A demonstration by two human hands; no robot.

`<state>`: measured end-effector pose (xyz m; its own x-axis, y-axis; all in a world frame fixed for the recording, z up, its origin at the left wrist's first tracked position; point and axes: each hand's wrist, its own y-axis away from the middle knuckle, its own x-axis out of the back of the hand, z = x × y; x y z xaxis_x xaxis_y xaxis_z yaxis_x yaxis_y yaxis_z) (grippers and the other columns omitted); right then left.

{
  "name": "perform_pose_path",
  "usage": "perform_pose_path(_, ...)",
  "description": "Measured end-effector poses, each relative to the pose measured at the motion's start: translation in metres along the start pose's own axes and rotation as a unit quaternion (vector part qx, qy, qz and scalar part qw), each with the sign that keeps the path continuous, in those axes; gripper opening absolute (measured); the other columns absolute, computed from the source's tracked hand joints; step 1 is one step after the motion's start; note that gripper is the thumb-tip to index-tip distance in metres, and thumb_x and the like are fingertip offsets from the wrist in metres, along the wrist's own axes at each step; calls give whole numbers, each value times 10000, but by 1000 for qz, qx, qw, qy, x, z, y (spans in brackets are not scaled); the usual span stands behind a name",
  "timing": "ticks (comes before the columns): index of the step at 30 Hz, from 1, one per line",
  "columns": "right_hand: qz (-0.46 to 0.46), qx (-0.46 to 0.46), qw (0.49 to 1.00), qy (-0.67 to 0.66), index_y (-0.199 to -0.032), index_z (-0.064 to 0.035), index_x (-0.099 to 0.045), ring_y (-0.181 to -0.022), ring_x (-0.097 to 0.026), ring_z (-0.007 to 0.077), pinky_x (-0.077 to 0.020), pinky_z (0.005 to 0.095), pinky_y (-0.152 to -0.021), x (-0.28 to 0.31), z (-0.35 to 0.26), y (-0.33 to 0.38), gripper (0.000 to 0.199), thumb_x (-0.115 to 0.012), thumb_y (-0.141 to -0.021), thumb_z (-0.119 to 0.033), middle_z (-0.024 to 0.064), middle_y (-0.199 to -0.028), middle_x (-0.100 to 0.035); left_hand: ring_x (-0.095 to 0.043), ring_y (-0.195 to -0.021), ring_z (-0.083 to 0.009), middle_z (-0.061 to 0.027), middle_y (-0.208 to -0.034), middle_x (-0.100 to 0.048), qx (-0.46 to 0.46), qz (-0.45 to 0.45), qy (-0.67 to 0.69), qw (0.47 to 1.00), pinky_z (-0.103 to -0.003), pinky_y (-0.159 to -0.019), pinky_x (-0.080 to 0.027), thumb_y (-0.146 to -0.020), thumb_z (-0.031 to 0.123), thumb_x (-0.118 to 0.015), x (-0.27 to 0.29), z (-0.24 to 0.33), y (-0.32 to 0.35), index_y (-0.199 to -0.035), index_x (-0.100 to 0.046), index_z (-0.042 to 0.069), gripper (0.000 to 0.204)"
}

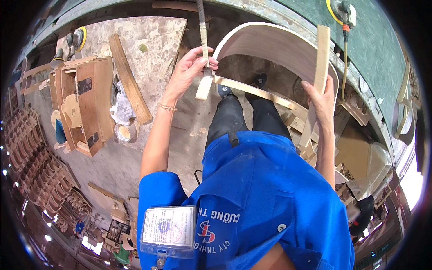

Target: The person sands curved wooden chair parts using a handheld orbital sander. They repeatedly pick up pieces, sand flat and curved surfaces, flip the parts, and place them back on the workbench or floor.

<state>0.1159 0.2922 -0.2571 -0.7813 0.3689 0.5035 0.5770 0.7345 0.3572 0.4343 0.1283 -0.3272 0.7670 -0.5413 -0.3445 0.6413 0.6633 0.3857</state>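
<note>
A curved pale wooden chair frame is in front of me, a wide bent band joined by a straight crossbar. My right hand grips its right upright post, thumb on the near side. At the frame's left end, my left hand pinches a long thin tool with a tan-wrapped handle. A greyish piece shows below those fingers, beside the short left post; the tool's exact kind is unclear.
On the worn board at left lie a wooden box with sanding discs, a wooden strip, a crumpled cloth and a sander. Another sander with a hose rests on the green bench. Stacked curved parts stand far left.
</note>
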Motion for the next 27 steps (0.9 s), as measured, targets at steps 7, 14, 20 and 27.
perform_pose_path(7, 16, -27, 999, -27, -1174, -54, -461, -618, -502, 67, -411, 217, -528, 13, -3, 2, 595, -798, -742, -287, 5, -796, -546, -621, -946, -137, -46, -992, -651, 35, -69, -50, 996, -315, -874, -489, -958, 234, -537, 11, 2, -8, -1295, -474, 95, 370)
perform_pose_path(14, 5, -36, 999, -31, -1179, -56, -460, -619, -499, 66, -407, 213, -534, 12, 0, 3, 590, -794, -749, -285, 0, -791, -538, -616, -930, -118, -32, -968, -653, 54, -88, -67, 992, -302, -862, -490, -956, 248, -541, 14, 4, -10, -1273, -505, 107, 349)
perform_pose_path(20, 2, -32, 999, -22, -1181, -60, -466, -697, -506, 68, -422, 225, -603, 11, 7, 0, 587, -792, -752, -294, 3, -841, -538, -611, -927, -114, -26, -964, -651, 51, -94, -74, 991, -294, -849, -490, -956, 248, -539, 14, 5, -12, -1278, -503, 101, 356)
perform_pose_path(27, -10, 92, 994, 63, -1370, -80, -385, -1016, -550, 196, -453, 334, -874, 11, 9, -3, 702, -703, -758, -207, 103, -1137, -560, -593, -934, -110, -22, -957, -644, 33, -97, -98, 990, -270, -826, -468, -957, 221, -532, 10, 8, -7, -1265, -519, 87, 336)
